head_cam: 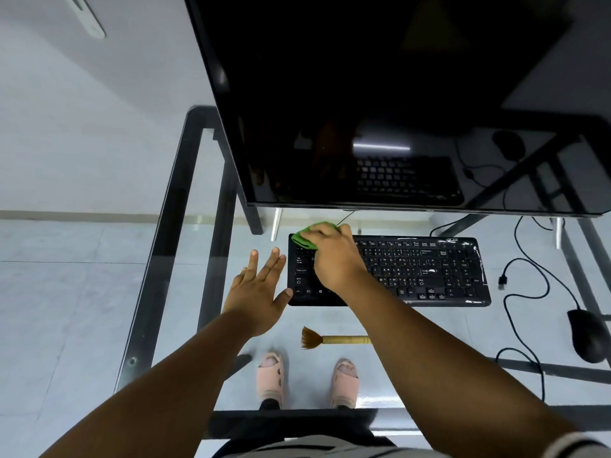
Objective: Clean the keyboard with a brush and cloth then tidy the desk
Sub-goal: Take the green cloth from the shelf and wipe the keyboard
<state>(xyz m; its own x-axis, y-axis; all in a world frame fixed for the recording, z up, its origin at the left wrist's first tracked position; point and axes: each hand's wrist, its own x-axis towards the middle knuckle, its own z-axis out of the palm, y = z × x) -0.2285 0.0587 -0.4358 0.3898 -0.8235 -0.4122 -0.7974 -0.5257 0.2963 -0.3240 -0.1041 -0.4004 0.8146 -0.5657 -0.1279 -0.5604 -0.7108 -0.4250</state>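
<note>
A black keyboard (pixel 426 269) lies on the glass desk (pixel 185 246) below the monitor. My right hand (pixel 334 256) presses a green cloth (pixel 305 238) onto the keyboard's far left corner. My left hand (pixel 259 292) is flat with fingers spread at the keyboard's left edge, its thumb touching the near left corner. A brush (pixel 334 339) with a tan handle and brown bristles lies on the glass nearer to me; my right forearm hides the end of its handle.
A large dark monitor (pixel 380 104) looms over the back of the desk. A black mouse (pixel 590 335) sits at the right with its cable and a loose USB plug (pixel 502 281). My feet in pink slippers (pixel 271 375) show through the glass.
</note>
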